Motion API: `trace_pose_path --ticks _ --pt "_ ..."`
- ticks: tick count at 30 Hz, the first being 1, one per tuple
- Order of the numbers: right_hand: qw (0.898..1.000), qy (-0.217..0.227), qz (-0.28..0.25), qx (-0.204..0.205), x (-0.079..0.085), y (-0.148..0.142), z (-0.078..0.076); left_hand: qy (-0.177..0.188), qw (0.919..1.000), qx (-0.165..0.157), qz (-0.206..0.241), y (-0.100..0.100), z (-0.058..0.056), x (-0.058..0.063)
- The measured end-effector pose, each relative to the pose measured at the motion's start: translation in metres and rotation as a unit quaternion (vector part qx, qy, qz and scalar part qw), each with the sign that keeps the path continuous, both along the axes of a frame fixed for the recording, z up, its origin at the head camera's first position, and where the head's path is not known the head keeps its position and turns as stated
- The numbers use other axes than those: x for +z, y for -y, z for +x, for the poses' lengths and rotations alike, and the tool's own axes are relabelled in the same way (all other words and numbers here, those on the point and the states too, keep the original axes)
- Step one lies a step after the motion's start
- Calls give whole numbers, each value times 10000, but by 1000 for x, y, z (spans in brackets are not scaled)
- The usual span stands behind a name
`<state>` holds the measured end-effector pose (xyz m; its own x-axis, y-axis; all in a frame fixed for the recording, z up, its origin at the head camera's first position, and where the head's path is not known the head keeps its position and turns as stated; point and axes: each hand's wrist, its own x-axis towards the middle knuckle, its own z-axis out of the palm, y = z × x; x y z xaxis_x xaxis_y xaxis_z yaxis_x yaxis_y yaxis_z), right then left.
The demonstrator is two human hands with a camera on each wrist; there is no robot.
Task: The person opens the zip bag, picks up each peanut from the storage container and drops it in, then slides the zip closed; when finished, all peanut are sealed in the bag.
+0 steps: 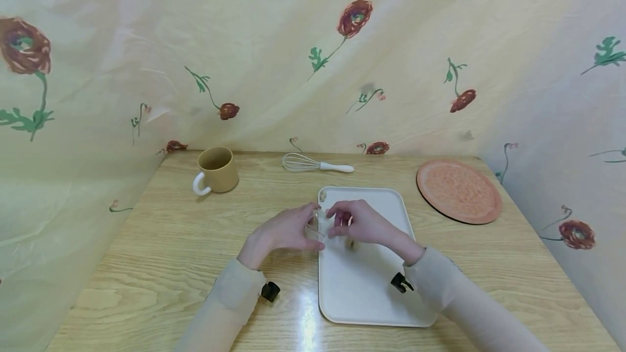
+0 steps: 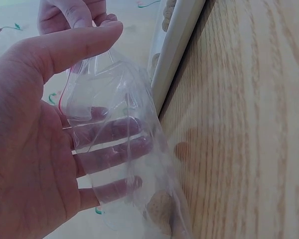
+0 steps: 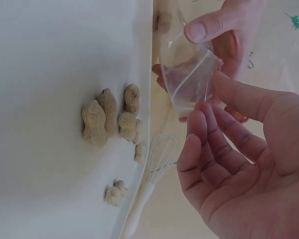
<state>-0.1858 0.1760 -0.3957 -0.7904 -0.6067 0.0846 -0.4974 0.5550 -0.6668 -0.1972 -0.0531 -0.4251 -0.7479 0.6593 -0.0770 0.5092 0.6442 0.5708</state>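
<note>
1. The clear plastic bag (image 2: 114, 94) was held up along the left rim of the white tray (image 1: 367, 295), its red-lined mouth toward the right hand. At least one peanut (image 2: 161, 208) lay low inside it.
2. The left hand (image 1: 285, 230) was bent loosely round the bag beside that rim – thumb on one side, fingers spread behind the film.
3. The right hand (image 1: 363, 222), above the tray, pinched the bag's mouth between thumb and fingertips.
4. More peanuts (image 3: 94, 124) lay on the tray near its left rim.
5. The bag looked light, limp and slippery, likely to fold shut if let go; its mouth edges seemed the best hold, with a palm under the loaded end.
6. The peanuts seemed light, rough and easy to grip – the waist suited two fingertips, though a hard squeeze could crack the shell.
7. Beyond the tray lay a whisk (image 1: 337, 167); a mug (image 1: 221, 171) stood to its far left, and a round pink mat (image 1: 459, 192) lay to its right.
</note>
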Motion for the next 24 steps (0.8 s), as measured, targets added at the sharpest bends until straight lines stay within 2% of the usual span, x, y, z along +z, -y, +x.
trace_pose_path --ticks 6,14,19,24 --pt "9998 -106 6 -140 3 -11 -7 -16 10000 6 -35 0 -1 -1" --pt "9983 -68 63 -572 6 -33 -22 67 9999 36 -96 1 -1 -1" --pt "9967 -172 100 -782 3 -43 -32 62 9999 42 -99 1 -1 -2" --pt "9956 23 137 -921 -3 -52 -40 69 9999 31 -92 1 0 -1"
